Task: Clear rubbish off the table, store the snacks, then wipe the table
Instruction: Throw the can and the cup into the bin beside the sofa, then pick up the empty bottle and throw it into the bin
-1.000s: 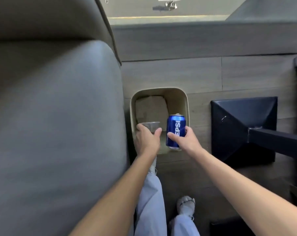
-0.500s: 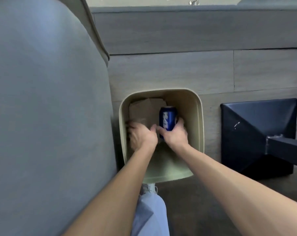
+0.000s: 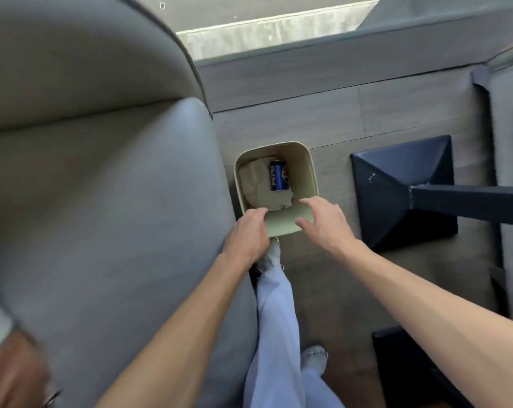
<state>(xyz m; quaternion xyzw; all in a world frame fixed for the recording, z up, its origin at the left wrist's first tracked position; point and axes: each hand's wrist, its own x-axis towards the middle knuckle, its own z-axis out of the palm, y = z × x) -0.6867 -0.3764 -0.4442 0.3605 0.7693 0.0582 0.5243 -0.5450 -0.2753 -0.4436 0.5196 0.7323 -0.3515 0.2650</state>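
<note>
A beige waste bin (image 3: 312, 172) stands on the floor between the sofa and the table base. A blue Pepsi can (image 3: 278, 179) lies on its side inside it, on crumpled brown paper (image 3: 255, 187). My left hand (image 3: 246, 234) hovers at the bin's near left corner, fingers loosely curled, with nothing visible in it. My right hand (image 3: 326, 222) is spread over the near rim with relaxed fingers, holding nothing. No clear cup can be seen.
A grey sofa (image 3: 102, 201) fills the left side, close against the bin. The dark table base (image 3: 402, 187) and its post (image 3: 470, 201) sit right of the bin. My legs (image 3: 274, 319) and shoes stand on the wood floor below.
My right hand has let go of the can, which now lies in the bin. Both hands have come back out to the near rim. The cup has left my left hand.
</note>
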